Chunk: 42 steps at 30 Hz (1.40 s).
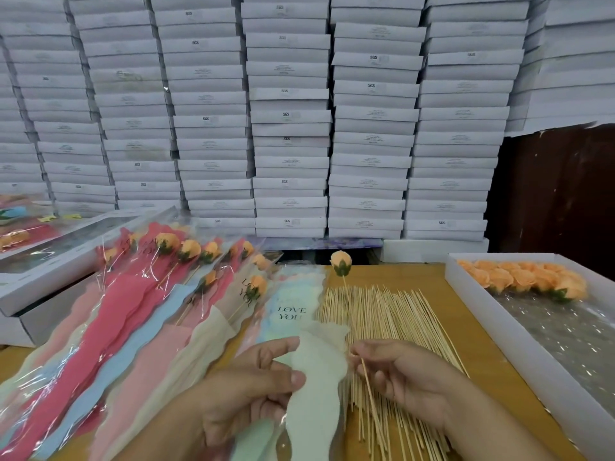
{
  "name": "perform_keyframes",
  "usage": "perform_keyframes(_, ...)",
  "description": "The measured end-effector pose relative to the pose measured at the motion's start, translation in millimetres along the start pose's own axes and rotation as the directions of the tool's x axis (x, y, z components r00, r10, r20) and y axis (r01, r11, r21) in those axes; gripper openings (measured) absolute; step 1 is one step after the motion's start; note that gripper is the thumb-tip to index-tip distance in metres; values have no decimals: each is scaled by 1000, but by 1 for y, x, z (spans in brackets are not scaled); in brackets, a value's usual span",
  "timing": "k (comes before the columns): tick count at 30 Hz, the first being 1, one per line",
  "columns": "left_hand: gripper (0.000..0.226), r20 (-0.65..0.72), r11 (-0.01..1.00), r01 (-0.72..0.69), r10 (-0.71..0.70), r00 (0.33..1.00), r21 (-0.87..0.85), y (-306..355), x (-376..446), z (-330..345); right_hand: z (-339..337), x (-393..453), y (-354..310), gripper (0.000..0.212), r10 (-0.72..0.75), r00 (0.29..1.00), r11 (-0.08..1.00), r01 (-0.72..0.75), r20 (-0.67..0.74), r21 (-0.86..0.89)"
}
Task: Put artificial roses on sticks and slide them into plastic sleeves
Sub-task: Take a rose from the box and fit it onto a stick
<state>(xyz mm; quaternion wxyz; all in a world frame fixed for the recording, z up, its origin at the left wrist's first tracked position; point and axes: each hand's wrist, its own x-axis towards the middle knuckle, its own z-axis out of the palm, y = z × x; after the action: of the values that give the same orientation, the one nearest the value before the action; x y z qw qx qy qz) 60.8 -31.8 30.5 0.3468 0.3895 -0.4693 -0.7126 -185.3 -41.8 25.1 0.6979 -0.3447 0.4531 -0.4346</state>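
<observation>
Right hand (404, 377) pinching stick (352, 331), left hand (253, 384) gripping sleeve (309, 377)

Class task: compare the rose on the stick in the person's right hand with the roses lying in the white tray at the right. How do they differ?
The held rose is mounted on a stick, pinched by the right hand; the tray roses show no sticks. The held rose stands upright and alone above the table; the tray roses lie on their sides, packed together in the white tray. Both are orange with green bases.
</observation>
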Motion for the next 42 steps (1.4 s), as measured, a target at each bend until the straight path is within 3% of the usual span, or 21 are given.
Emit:
perform_keyframes(4,79,-89,991,-101,93,992,-86,0,3,-2,-5,0,-2,32,23,1000,998,-24,16,55)
perform_keyframes(9,101,34,999,-43,44,998,-23,-1,0,-4,-1,-1,-2,23,43,993,993,-55,109,106)
perform_keyframes(10,97,87,1000,-20,18,996,20,-1,-1,-4,0,-1,-2,22,32,993,990,-48,118,130)
perform_keyframes(13,50,237,989,13,-48,970,147,0,-1,-5,-1,1,-4,28,-23,998,977,9,62,213)
perform_keyframes(15,38,283,976,31,-93,955,215,0,0,-7,-3,3,-5,31,-53,999,973,51,5,226)
perform_keyframes(24,52,249,947,57,-141,958,316,2,2,-12,-8,4,-8,28,-102,990,965,121,-94,233)
perform_keyframes(31,32,331,913,26,-175,927,408,1,1,-9,-7,2,-7,27,-110,984,984,127,-140,122)
perform_keyframes(33,45,303,912,16,-153,941,410,-1,3,-9,-8,2,-6,26,-113,985,988,125,-126,86)
perform_keyframes(36,67,185,975,9,-51,981,221,-8,8,-12,-4,0,-4,22,-101,993,994,102,-53,23)
perform_keyframes(39,55,67,997,-58,54,996,53,-6,11,-8,2,-3,0,15,-70,997,995,73,39,-75)
perform_keyframes(42,44,-99,994,-107,106,989,-3,-6,16,-8,10,-8,3,18,-54,994,988,67,97,-136)
